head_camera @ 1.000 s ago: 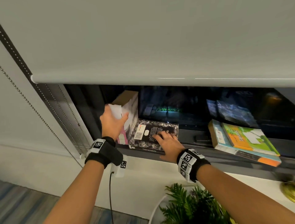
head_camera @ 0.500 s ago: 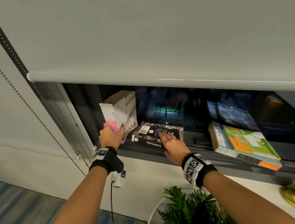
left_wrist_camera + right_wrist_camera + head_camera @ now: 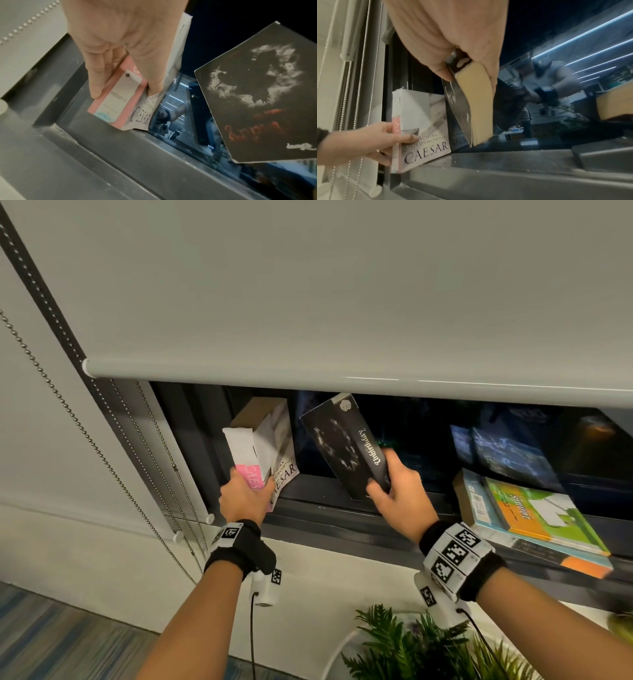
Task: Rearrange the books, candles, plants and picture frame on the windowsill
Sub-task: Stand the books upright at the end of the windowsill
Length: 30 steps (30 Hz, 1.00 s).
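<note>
Raised off the windowsill point(image 3: 359, 518) since the earlier frame, the black book point(image 3: 342, 445) now tilts upright, right hand point(image 3: 399, 491) fingers clamped on its lower end. Left hand point(image 3: 245, 496) fingers grip the standing Caesar book point(image 3: 274, 440) at the sill's left end.

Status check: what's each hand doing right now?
Left hand steadying upright Caesar book. Right hand gripping black book, lifted off sill. Nothing between them.

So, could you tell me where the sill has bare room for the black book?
Bare sill lies between the Caesar book and the flat stack. The left end is crowded: left hand holding Caesar upright.
</note>
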Each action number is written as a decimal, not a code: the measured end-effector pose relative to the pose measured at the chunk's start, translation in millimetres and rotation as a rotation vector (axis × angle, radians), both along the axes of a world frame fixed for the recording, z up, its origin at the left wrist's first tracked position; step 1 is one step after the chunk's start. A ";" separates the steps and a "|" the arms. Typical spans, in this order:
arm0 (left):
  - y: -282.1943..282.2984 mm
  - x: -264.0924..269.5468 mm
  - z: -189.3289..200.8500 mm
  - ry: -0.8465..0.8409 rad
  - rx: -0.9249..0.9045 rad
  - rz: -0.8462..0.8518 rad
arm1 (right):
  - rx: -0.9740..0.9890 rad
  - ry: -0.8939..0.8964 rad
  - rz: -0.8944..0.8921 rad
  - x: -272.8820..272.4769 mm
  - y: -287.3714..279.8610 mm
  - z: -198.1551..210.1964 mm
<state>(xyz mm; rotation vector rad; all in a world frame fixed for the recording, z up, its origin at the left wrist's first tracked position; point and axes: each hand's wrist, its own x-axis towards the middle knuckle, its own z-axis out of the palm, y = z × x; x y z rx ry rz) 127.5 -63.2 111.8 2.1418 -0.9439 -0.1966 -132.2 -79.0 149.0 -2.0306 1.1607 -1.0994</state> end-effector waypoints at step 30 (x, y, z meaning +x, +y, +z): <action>1.3 18.3 22.7 0.019 -0.125 -0.075 | 0.311 0.079 -0.329 -25.6 -1.9 -0.8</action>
